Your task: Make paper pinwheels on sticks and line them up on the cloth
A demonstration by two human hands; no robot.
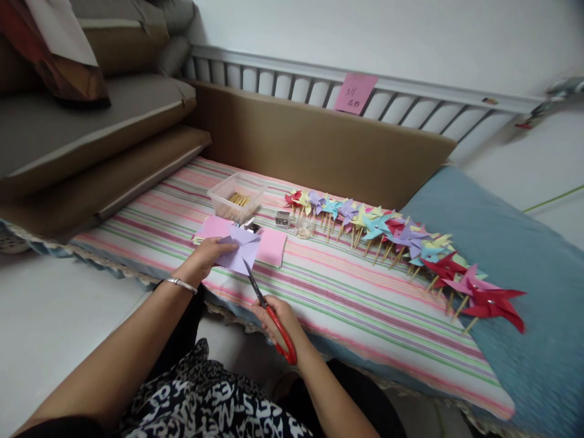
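My left hand [207, 254] pinches a folded lilac paper square [241, 250] above the striped cloth [347, 292]. My right hand [280, 319] grips red-handled scissors [269, 310], and their blades point up into the lower edge of the lilac paper. A silver bangle sits on my left wrist. Pink paper sheets [271, 246] lie flat under and beside the lilac piece.
A clear plastic box [235, 198] of wooden sticks stands behind the papers. A long row of paper pinwheels [392, 237] on sticks runs to the right onto a blue mat [524, 255]. A brown padded board [319, 140] and white railing stand behind. Stacked cushions are at left.
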